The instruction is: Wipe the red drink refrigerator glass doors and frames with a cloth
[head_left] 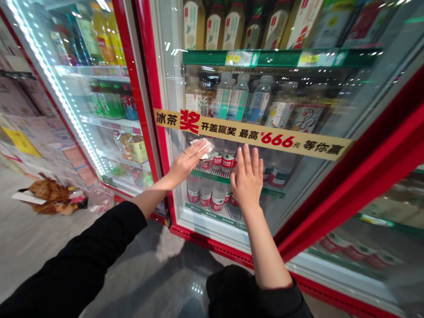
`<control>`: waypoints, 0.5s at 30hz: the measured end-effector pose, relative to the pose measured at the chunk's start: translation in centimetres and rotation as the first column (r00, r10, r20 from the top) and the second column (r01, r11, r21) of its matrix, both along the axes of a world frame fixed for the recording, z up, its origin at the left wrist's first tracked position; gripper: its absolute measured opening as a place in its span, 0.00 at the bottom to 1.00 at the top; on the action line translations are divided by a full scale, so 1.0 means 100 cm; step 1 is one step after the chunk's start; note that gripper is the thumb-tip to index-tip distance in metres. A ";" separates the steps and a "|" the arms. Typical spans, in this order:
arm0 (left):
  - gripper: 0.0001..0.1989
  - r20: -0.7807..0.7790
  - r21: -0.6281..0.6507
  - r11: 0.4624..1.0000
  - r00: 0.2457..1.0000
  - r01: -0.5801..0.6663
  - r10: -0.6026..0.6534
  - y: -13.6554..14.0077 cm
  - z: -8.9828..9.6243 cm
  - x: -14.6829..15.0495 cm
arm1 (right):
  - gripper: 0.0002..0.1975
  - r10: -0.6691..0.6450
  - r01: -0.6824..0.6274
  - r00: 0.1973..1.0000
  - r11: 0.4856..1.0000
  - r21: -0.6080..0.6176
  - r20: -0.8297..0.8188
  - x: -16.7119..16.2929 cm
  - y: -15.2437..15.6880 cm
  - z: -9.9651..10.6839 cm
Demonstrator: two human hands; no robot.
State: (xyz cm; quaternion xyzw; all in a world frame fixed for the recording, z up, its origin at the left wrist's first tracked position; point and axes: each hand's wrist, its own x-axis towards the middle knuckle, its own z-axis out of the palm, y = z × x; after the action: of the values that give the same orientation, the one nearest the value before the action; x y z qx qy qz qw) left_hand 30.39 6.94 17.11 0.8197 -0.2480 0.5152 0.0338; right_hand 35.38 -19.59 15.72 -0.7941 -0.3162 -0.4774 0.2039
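My left hand [185,162] presses a crumpled white tissue [207,148] against the glass door [175,185] of a drinks fridge, just below a printed strip. The tissue lies under its fingers. To the right, my right hand [248,179] rests flat on the same glass with its fingers stretched out and nothing in it. The cream promotional strip [251,134] with black and red lettering runs slantwise across the door, above both hands. Behind the glass, water bottles with red labels [217,196] stand on the lower shelves, partly hidden by my right hand.
A red door frame [351,185] slants along the right side. On the left stands another lit fridge [109,101] with bottles and packets. A brown bundle [49,194] and a clear plastic bag [101,196] lie on the grey floor [132,265] by stacked cartons [43,132].
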 end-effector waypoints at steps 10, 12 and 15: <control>0.36 0.170 -0.185 0.983 0.985 -0.002 0.034 -0.074 0.025 0.040 | 0.48 -0.013 0.015 0.999 0.998 0.060 -0.037 0.007 -0.021 0.006; 0.37 0.138 -0.132 0.991 0.990 0.014 0.004 -0.079 0.023 0.040 | 0.48 -0.021 0.023 0.999 0.998 0.054 -0.046 0.007 -0.023 0.006; 0.37 0.066 -0.077 0.996 0.997 0.040 -0.035 -0.064 0.023 0.032 | 0.48 -0.040 0.043 0.998 0.998 0.046 -0.056 0.007 -0.028 0.005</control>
State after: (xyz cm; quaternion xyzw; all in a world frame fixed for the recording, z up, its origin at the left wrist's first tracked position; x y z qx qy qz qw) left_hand 33.59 0.49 19.41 0.7959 -0.2441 0.5499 0.0676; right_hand 36.07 -22.35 16.25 -0.8084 -0.2825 -0.4667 0.2212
